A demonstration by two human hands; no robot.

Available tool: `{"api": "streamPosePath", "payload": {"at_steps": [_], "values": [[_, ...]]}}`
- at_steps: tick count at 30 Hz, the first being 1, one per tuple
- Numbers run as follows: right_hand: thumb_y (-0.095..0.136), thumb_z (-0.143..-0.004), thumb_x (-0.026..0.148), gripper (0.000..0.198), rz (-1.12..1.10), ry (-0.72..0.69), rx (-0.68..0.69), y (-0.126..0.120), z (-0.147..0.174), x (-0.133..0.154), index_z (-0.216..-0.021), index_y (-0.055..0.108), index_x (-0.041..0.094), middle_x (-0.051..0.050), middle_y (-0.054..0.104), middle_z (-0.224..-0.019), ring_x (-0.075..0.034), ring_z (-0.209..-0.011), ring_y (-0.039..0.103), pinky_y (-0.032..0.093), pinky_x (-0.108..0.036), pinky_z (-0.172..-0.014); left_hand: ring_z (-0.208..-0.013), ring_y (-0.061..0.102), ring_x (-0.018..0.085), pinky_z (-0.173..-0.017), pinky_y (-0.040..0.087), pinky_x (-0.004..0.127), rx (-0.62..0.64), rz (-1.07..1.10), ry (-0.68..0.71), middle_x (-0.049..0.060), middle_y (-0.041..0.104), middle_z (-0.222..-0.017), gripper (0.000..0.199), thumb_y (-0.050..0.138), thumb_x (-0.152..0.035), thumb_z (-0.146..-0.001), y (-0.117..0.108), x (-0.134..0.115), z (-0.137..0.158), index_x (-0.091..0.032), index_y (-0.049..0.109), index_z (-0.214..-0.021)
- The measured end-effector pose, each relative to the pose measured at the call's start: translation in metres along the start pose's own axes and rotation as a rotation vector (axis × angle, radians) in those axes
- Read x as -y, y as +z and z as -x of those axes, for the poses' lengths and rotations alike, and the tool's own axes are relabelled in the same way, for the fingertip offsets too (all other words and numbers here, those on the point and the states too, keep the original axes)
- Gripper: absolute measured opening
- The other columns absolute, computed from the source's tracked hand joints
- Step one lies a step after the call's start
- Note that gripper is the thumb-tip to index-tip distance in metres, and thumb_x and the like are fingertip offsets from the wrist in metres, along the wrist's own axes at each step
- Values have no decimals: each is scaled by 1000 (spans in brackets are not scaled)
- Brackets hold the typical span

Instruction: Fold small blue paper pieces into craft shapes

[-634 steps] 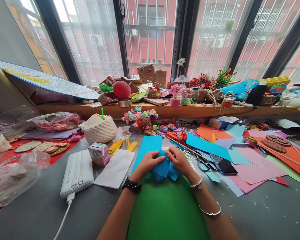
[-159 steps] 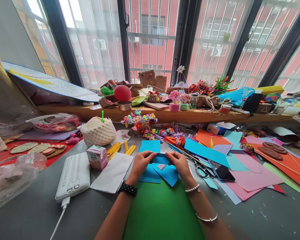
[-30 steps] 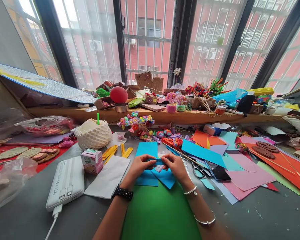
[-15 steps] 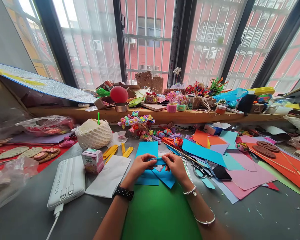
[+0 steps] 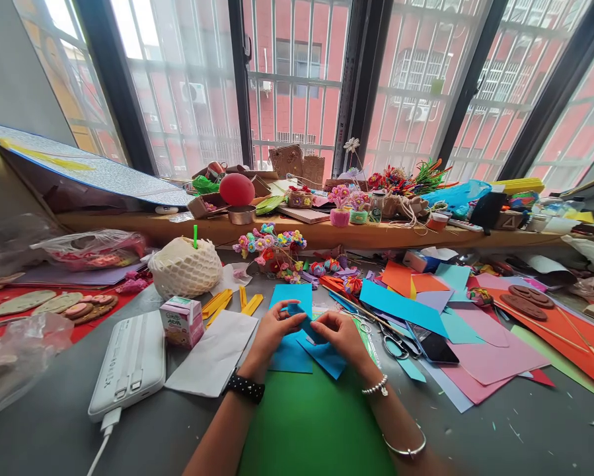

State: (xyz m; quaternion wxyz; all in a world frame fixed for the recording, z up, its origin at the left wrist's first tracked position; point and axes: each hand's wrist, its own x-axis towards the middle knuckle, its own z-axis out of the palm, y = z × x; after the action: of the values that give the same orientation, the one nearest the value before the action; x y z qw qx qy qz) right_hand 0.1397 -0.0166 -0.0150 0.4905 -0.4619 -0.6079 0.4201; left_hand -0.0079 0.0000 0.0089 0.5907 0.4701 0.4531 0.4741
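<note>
Paper [image 5: 307, 324], blue, pinched in the grip of left hand [image 5: 273, 330] and right hand [image 5: 343, 334]; blue sheets [image 5: 291, 359] lie beneath; scissors [image 5: 404, 338] right, on grey surface [image 5: 480, 443].

Pink carton [image 5: 178, 324] bears lettering, apparently beginning "AD"; characters on the white power bank [image 5: 128, 360] are illegible.

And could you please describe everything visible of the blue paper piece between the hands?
The blue paper piece is small, matte-looking and bent rather than flat. The left hand and the right hand pinch it over larger blue sheets. The hands cover much of it, so its full outline and exact folds cannot be told.
</note>
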Motion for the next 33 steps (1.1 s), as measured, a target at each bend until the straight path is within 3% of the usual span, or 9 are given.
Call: {"api": "streamPosePath", "payload": {"at_steps": [7,17,24,29,33], "values": [[57,-64,44,29,-37,27,-24,2,0,-1,-57,55,16,2,53,-49,-10,-46,50,40,-21,-45,-55,55,9,-54,45,20,-68,53,-60,-5,51,-59,61,75,-20,-43,6,3,0,-14,47,-97],[55,-64,44,30,-70,58,119,2,2,3,-56,52,15,1,56,-51,-10,-44,53,42,-21,-45,-59,56,12,-54,42,21,45,-55,29,-2,58,-60,55,71,-32,-49,3,2,1,-13,47,-96],[56,-66,40,24,-98,-22,-60,-5,0,6,-63,54,16,2,52,-54,-10,-46,50,42,-21,-47,-55,55,12,-52,42,21,165,-120,31,-5,55,-54,54,71,-29,-49,6,0,3,-13,46,-94],[58,-64,39,24,-114,-4,-56,-5,-1,5,-60,53,16,3,50,-51,-9,-45,47,40,-21,-45,-57,54,10,-53,42,21,158,-110,48,-4,54,-60,52,71,-27,-47,10,1,5,-14,48,-91],[59,-63,39,25,-121,10,-45,-4,-2,4,-58,52,16,4,48,-47,-9,-43,45,37,-21,-44,-50,51,9,-51,41,21,152,-112,70,-6,52,-51,49,71,-26,-47,10,3,4,-12,49,-88]]}}
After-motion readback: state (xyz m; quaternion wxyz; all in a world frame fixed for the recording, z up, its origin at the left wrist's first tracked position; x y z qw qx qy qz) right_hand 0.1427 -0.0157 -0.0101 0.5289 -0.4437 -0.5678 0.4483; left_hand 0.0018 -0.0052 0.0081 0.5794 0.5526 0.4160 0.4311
